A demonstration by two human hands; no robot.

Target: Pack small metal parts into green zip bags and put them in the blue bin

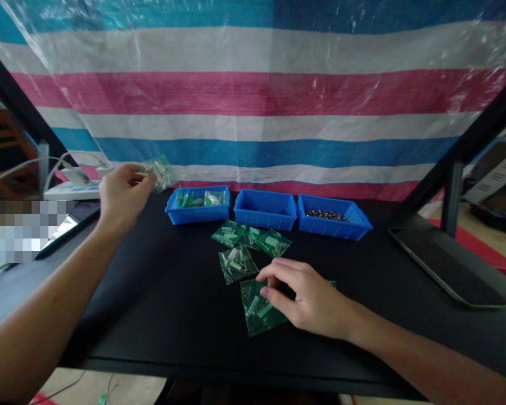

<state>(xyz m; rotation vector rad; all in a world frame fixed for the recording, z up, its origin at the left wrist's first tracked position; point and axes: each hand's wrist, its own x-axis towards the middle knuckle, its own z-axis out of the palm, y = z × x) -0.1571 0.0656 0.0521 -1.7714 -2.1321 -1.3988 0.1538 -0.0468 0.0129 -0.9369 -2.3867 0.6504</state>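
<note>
Up at the left, my left hand [124, 194] pinches a small clear plastic bag [163, 173] with pale parts inside, beside the left blue bin [198, 215]. That bin holds several similar bags. Over the front of the table, my right hand [307, 295] has its thumb and fingers curved apart with nothing visible between them. Partly beneath it lies a green-tinted plastic bag [259, 312] of slim metallic parts. Just beyond is another bag [236, 264], and several green bags [274, 243] lie in front of the bins.
The middle blue bin [265, 219] holds a few small dark pieces; the right blue bin [333, 226] holds many small metal parts. A phone [447, 267] lies at the right. A power strip [71, 191] with cables stands at the left, and a striped sheet [253, 95] hangs behind.
</note>
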